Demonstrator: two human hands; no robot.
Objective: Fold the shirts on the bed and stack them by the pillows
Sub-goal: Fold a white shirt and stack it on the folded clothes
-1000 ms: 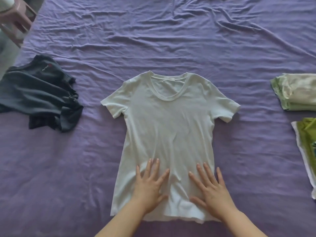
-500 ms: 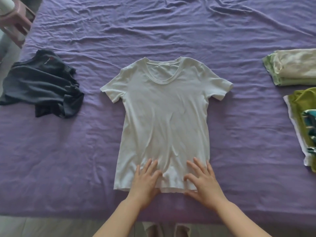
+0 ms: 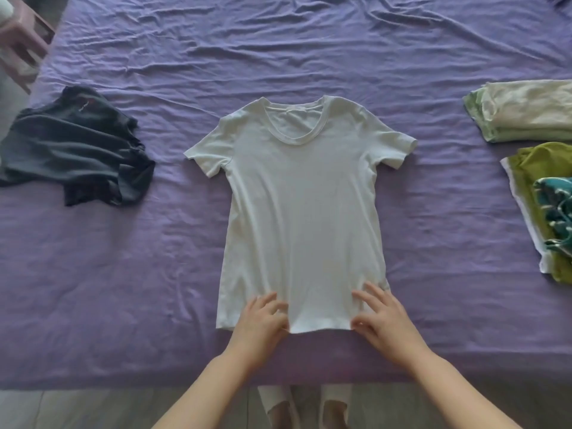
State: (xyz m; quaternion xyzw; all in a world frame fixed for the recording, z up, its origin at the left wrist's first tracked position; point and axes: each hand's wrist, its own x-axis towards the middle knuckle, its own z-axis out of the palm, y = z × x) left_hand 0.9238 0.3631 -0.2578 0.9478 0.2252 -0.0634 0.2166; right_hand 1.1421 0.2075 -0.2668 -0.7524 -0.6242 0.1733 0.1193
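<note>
Smoothing step: left hand [image 3: 263, 320] & right hand [image 3: 382, 315], fingers slightly curled, pressing the white shirt [image 3: 301, 212] hem, gripping nothing; next, prob fold sides in.

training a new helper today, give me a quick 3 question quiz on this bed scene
1. True or false: the white shirt lies spread flat, neck away from the person.
2. Which shirt lies crumpled: A the dark shirt, B the pale green folded shirt, C the white shirt?
3. Fill in: both the left hand and the right hand rest on the white shirt's ____ edge.

Key: 1 true; 2 A; 3 bottom.
</note>
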